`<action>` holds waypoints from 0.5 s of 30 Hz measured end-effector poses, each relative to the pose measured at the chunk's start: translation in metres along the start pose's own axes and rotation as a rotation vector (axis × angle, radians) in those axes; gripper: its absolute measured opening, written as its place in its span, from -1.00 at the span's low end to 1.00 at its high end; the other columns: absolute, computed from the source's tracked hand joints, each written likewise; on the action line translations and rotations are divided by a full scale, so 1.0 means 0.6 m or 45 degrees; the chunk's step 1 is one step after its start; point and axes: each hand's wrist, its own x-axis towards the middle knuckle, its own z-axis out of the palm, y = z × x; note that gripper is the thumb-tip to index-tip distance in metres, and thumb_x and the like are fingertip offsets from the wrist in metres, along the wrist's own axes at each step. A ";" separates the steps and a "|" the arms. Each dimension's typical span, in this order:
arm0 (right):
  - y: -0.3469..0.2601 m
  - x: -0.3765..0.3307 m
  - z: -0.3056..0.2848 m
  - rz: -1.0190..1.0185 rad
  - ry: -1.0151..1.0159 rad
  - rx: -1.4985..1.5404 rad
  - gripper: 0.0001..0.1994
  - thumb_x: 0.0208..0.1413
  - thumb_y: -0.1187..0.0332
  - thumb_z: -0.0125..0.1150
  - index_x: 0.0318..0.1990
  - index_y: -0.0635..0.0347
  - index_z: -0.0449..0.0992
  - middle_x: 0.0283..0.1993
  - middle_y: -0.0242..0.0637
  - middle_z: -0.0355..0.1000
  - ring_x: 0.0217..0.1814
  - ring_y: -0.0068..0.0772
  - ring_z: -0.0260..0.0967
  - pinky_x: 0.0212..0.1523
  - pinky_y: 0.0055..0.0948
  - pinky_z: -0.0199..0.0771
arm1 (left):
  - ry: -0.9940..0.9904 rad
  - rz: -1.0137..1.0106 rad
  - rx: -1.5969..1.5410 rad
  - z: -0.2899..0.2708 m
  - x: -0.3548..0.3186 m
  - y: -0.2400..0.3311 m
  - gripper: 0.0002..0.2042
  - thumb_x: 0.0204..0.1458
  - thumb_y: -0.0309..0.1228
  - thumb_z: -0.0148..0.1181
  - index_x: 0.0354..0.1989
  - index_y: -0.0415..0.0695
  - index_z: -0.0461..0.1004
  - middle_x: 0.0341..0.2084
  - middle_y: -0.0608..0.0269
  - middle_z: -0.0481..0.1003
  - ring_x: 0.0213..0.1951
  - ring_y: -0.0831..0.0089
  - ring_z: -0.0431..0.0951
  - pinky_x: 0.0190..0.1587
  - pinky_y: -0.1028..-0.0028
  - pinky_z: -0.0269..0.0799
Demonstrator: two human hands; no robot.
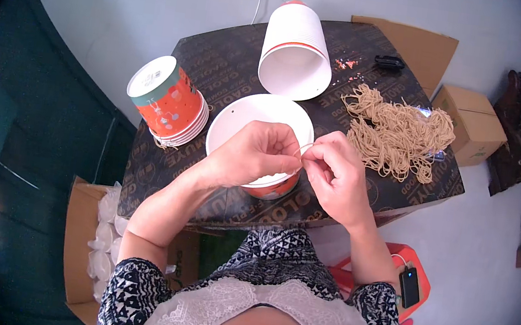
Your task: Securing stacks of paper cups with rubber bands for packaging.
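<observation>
An open paper bucket [226, 122], white inside and orange outside, stands at the table's front edge with a small hole near its rim. Over the right part of its rim my two hands meet. Thumb and fingers of my left hand [251, 155] are pinched on a thin cord [306, 147]. My right hand [340, 183] pinches the same cord close beside them. Whether the cord passes through the bucket's wall is hidden by my fingers. A heap of tan cords [398, 138] lies to the right of my right hand.
Behind the bucket lies a nested stack of white buckets [295, 52]. Upside-down orange buckets [166, 101] stand at left. Small red bits [346, 64] and a black object [389, 62] sit at the back. A red stool [421, 262] bears a black device [410, 287].
</observation>
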 end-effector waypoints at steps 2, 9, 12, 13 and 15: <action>-0.013 -0.005 -0.001 -0.009 0.051 -0.045 -0.85 -0.04 0.63 0.28 -0.30 0.26 0.48 -0.29 -0.20 0.36 -0.36 -0.22 0.44 -0.40 -0.36 0.44 | 0.027 -0.050 -0.039 -0.003 0.000 0.004 -0.93 0.02 -0.56 0.27 -0.37 -0.25 0.50 -0.48 0.39 0.50 -0.39 0.70 0.44 -0.34 0.63 0.37; -0.025 -0.027 0.014 -0.106 0.095 0.048 -0.87 -0.04 0.61 0.33 -0.34 0.25 0.52 -0.33 -0.23 0.38 -0.45 -0.37 0.41 -0.47 -0.45 0.40 | 0.024 -0.065 -0.105 -0.003 0.002 -0.004 -0.93 0.01 -0.60 0.26 -0.38 -0.24 0.48 -0.46 0.33 0.52 -0.38 0.67 0.49 -0.32 0.63 0.40; 0.001 -0.018 0.006 -0.058 0.187 -0.035 -0.92 0.03 0.61 0.28 -0.31 0.29 0.53 -0.33 -0.29 0.38 -0.54 -0.55 0.29 -0.55 -0.54 0.29 | -0.007 -0.062 -0.102 0.000 0.000 -0.002 -0.93 0.01 -0.62 0.26 -0.37 -0.24 0.47 -0.45 0.33 0.52 -0.38 0.67 0.49 -0.32 0.64 0.40; 0.007 -0.017 0.009 -0.047 0.223 0.012 -0.92 0.04 0.63 0.24 -0.30 0.31 0.52 -0.31 -0.28 0.38 -0.54 -0.56 0.27 -0.55 -0.54 0.29 | -0.021 -0.054 -0.106 0.001 0.000 -0.001 -0.92 0.01 -0.62 0.26 -0.38 -0.24 0.47 -0.45 0.33 0.53 -0.38 0.66 0.49 -0.32 0.63 0.40; 0.005 -0.018 0.013 -0.026 0.199 0.059 -0.91 0.04 0.64 0.22 -0.28 0.31 0.52 -0.30 -0.28 0.38 -0.53 -0.57 0.27 -0.54 -0.55 0.29 | -0.031 -0.046 -0.109 0.001 0.001 -0.003 -0.92 0.01 -0.62 0.26 -0.38 -0.24 0.47 -0.45 0.33 0.53 -0.38 0.66 0.49 -0.32 0.63 0.41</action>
